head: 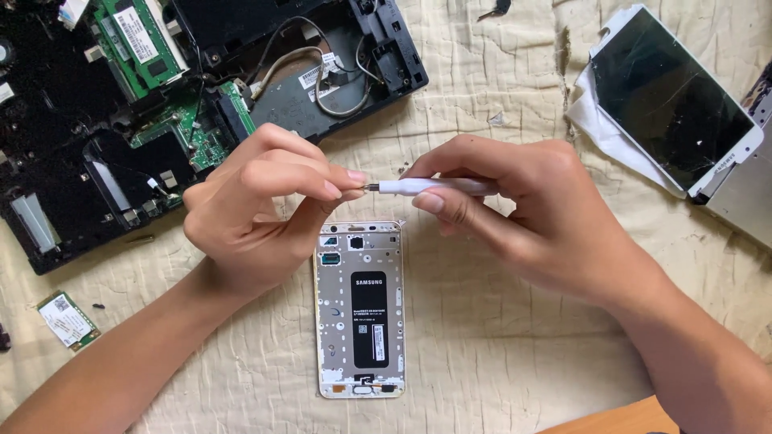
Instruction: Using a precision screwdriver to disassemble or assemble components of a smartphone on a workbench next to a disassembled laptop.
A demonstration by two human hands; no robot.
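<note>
— What are the 2 hands doing?
— The right hand grips a slim white screwdriver lying level, tip pointing left; the left hand pinches that metal tip.
— And underneath?
— An opened gold phone, long axis upright in view, on a quilted cream cloth, beside a gutted black laptop.

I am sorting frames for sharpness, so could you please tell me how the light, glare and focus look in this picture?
Head view: soft, even light; faint shadows under the left hand and right hand; the gold opened phone body is sharp; pale reflection and visible cracks on the white-framed black screen panel; the thin white screwdriver is slightly soft.
</note>
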